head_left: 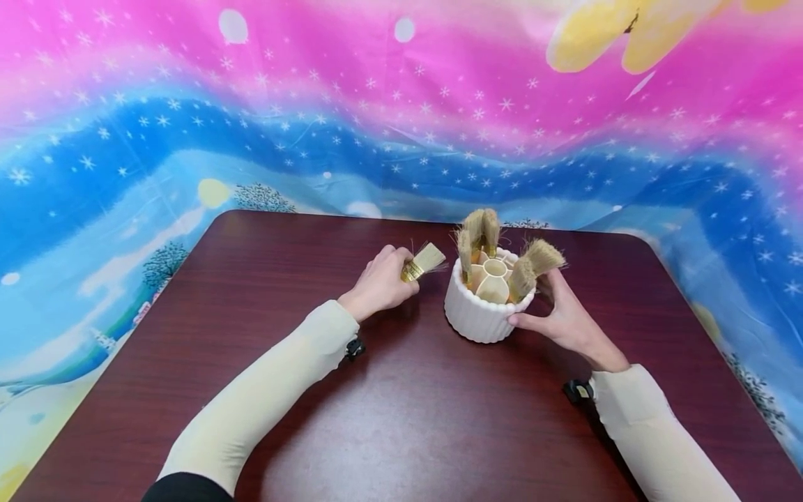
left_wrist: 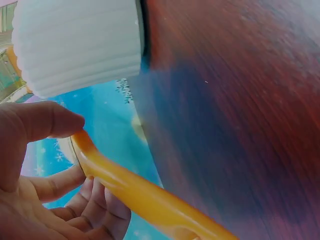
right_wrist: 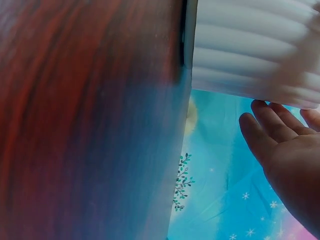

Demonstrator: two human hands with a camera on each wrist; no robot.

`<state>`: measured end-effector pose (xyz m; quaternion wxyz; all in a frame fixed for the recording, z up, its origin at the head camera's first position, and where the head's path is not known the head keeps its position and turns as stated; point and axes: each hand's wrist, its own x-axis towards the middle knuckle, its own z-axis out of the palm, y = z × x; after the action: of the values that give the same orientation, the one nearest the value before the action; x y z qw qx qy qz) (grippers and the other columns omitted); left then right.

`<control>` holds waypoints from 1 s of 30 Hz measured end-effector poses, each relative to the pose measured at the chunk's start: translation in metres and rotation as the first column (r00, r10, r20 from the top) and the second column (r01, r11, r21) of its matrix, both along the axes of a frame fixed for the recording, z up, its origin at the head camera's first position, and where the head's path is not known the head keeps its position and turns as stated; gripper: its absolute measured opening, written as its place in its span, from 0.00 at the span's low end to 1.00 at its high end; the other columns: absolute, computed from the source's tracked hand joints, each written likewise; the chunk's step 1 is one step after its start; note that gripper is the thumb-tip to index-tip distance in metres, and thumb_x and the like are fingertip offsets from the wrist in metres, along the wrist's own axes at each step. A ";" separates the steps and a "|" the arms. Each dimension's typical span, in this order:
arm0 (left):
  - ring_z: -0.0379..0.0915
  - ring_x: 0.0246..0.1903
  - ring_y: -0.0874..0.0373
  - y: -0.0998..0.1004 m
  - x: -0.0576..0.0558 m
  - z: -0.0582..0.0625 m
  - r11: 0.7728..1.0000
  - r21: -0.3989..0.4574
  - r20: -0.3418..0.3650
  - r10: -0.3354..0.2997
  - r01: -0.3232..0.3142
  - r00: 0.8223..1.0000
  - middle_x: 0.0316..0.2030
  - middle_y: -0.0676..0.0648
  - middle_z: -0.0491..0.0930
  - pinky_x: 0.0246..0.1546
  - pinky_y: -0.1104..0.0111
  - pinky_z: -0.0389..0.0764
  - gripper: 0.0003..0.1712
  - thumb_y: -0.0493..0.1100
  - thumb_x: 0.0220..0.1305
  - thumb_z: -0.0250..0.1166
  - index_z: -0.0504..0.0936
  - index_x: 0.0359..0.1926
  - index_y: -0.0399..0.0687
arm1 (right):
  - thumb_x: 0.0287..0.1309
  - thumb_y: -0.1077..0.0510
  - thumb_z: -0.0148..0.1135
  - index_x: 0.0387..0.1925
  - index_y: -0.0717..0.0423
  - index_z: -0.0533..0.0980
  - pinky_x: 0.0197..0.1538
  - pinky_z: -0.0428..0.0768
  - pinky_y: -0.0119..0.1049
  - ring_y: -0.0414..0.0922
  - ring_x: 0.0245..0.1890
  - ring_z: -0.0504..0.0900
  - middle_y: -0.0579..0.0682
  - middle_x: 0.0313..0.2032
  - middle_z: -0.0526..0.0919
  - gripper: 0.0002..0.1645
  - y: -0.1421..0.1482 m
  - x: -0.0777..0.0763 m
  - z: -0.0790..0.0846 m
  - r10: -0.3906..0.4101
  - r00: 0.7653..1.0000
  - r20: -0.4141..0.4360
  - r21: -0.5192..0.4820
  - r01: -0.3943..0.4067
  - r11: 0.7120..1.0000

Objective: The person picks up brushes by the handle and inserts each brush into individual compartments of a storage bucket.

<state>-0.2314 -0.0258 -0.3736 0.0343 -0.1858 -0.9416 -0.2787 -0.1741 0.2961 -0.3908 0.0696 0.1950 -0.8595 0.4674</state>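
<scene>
My left hand pinches a paintbrush near its metal band, with the pale bristles pointing up and to the right. In the left wrist view its orange handle slants down from between thumb and fingers. Just right of it on the table stands a white ribbed brush holder, divided inside into compartments round a central ring. Several bristle brushes stand in it, bristles up, at the back, left and right. My right hand holds the holder's right side, thumb in front and fingers round behind.
The dark red-brown wooden table has rounded far corners. Behind and beside it hangs a pink and blue cloth with snowflakes. A black strap device sits at the right wrist, another at the left.
</scene>
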 end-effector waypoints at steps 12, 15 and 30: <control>0.68 0.40 0.59 0.000 0.011 0.007 0.979 0.202 -0.055 0.022 -0.010 0.998 0.42 0.50 0.73 0.41 0.67 0.73 0.24 0.45 0.51 0.66 0.76 0.50 0.44 | 0.38 0.63 0.79 0.73 0.44 0.47 0.64 0.63 0.47 0.51 0.65 0.63 0.52 0.66 0.62 0.66 0.000 0.001 0.002 -0.015 1.000 0.025 0.010 0.014 1.000; 0.68 0.38 0.59 0.003 0.014 0.007 0.971 0.240 -0.064 0.016 0.000 0.998 0.41 0.50 0.73 0.40 0.67 0.72 0.25 0.45 0.52 0.66 0.75 0.51 0.44 | 0.39 0.65 0.78 0.72 0.48 0.47 0.63 0.62 0.53 0.53 0.65 0.63 0.54 0.66 0.62 0.65 -0.002 0.004 0.007 -0.019 0.999 0.032 0.002 0.019 1.000; 0.70 0.33 0.53 0.008 0.025 0.007 0.893 0.448 -0.168 0.046 0.035 0.985 0.37 0.48 0.71 0.33 0.68 0.71 0.24 0.42 0.52 0.67 0.74 0.51 0.42 | 0.42 0.66 0.76 0.70 0.58 0.50 0.60 0.64 0.28 0.55 0.63 0.66 0.57 0.64 0.64 0.58 -0.017 0.018 0.027 -0.010 0.999 0.031 -0.003 0.010 1.000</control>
<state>-0.2064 -0.0179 -0.3670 0.1593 -0.1938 -0.8456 -0.4712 -0.1557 0.2791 -0.3637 0.0591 0.1834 -0.8607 0.4713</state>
